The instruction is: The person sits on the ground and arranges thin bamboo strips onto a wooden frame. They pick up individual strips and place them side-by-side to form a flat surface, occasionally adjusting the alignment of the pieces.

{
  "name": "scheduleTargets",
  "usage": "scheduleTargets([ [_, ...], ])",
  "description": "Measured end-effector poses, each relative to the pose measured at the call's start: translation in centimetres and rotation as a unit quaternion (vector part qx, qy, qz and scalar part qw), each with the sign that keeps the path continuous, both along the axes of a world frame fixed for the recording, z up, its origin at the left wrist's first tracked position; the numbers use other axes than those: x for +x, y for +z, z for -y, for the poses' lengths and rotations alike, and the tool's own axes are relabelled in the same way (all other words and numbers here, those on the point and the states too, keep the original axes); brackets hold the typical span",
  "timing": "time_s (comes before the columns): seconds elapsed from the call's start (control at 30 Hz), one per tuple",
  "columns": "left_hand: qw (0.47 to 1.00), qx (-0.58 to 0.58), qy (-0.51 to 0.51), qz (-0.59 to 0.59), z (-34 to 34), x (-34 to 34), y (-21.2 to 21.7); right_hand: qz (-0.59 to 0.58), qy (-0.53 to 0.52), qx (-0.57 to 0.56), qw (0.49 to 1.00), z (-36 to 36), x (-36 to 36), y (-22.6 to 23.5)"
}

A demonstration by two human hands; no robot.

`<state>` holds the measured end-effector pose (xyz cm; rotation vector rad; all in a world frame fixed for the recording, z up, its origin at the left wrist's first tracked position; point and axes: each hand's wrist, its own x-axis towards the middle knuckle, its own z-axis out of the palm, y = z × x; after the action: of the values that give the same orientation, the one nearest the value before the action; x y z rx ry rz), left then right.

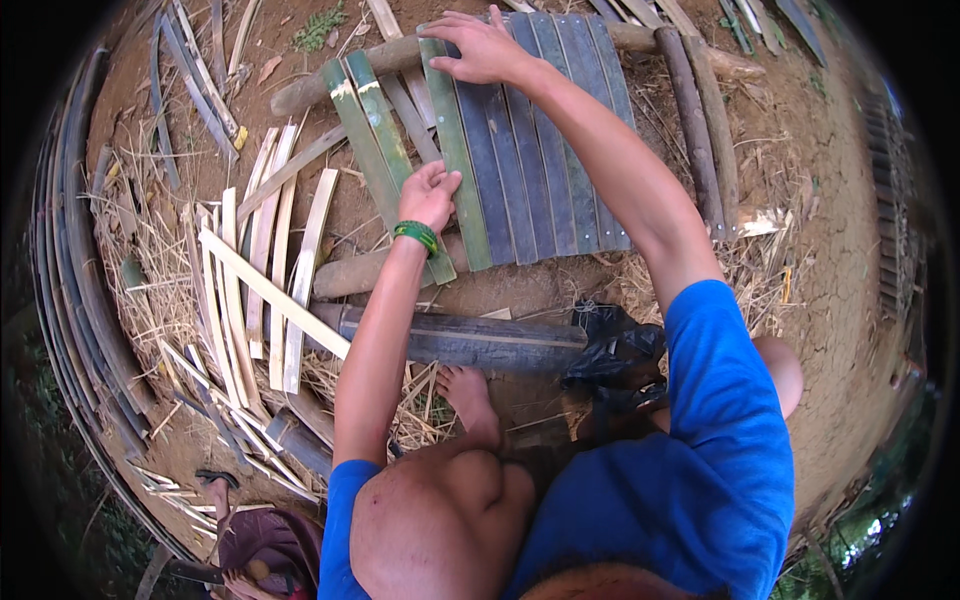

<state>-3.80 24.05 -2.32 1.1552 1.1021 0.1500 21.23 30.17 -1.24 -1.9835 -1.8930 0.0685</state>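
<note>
Main risk, I'd guess: the green slat (468,215) skews out of line w/ the dark slats (535,190) b/c it lies across the rounded upper log (300,97) & lower log (345,277), where an uneven push from the two hands could turn it; the 2 green strips (362,148) to its left lie at a slant, so a nudge could prob. shift them too. Edges look thin, so a fingertip might get nicked if a slat slips. R hand (482,50) is splayed, fingers spread & palm down over the green slat's top end; L hand (430,195) has its fingers curled by the slat's left edge approx. midway down, but can't tell if they pinch it or just touch. Slats sit ahead of the person, beyond the dark bamboo tube (480,345) & bare foot (468,400)
</note>
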Motion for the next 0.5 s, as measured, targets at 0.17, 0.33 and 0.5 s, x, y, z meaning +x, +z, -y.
scheduleTargets([
  [0.17, 1.000, 0.012, -0.001, -0.005, 0.0, 0.0, -0.2, -0.018, 0.023, -0.054, 0.998, 0.7, -2.0, 0.3],
  [0.33, 1.000, 0.011, 0.001, -0.005, -0.1, 0.0, 0.0, 0.062, -0.002, -0.015, 0.998, 1.9, -2.0, -0.3],
  [0.5, 1.000, 0.004, -0.004, 0.002, 0.0, 0.3, 0.3, -0.063, 0.011, -0.109, 0.992, 0.2, 1.5, -0.1],
])
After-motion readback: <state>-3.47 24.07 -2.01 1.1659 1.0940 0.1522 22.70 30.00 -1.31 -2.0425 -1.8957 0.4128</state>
